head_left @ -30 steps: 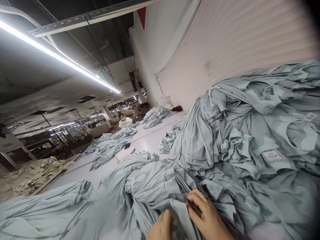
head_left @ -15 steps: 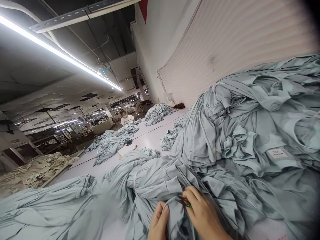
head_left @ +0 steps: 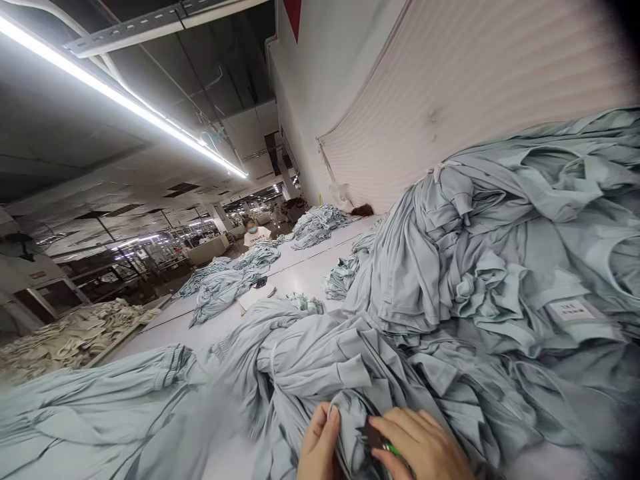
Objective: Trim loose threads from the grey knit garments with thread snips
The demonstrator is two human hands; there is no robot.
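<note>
My left hand (head_left: 320, 440) pinches the edge of a pale blue-grey garment (head_left: 351, 417) between thumb and fingers, low in the middle of the view. Just to its right, my right hand (head_left: 423, 445) is closed around small thread snips (head_left: 373, 437) with dark blades and a bit of green on the handle. The blades point left and lie close against the held fabric; whether they touch it I cannot tell. Behind both hands spreads a bundle of the same garments (head_left: 320, 357), gathered by a pale tie.
A tall heap of pale garments (head_left: 410, 267) fills the right side, below a pinkish ribbed sheet (head_left: 450, 87). More garments (head_left: 90, 407) lie at left. Farther along the white table (head_left: 295, 277) are smaller piles and a person (head_left: 257, 235). Beige pieces (head_left: 80, 333) fill a bin at far left.
My right hand has moved slightly right and down, and more of the snips' dark blades shows. My left hand keeps its pinch in nearly the same place. The view has shifted slightly.
</note>
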